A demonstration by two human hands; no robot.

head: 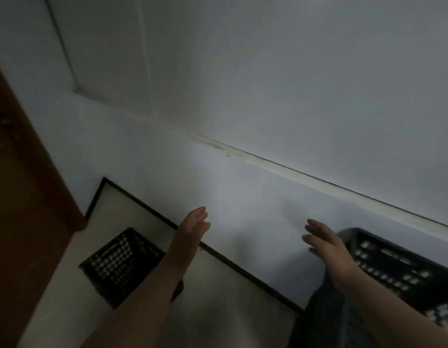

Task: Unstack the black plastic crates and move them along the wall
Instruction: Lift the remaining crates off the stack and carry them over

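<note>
One black plastic crate (121,263) with a perforated lattice sits on the pale floor at lower left, close to the wall. Another black crate (403,270) is at the right edge, higher up and nearer to me, against the wall; whether it rests on others is hidden. My left hand (192,228) is raised in front of the wall, fingers extended and slightly apart, holding nothing, with its forearm crossing the left crate's corner. My right hand (328,244) is also open and holds nothing, just left of the right crate's rim. The picture is dim and blurred.
A white wall (243,197) with a horizontal ledge runs diagonally across the view, and a dark skirting strip (243,270) edges the floor. A brown wooden door or panel (24,209) stands at the left. Dark fabric (323,320), perhaps my clothing, hangs below the right hand.
</note>
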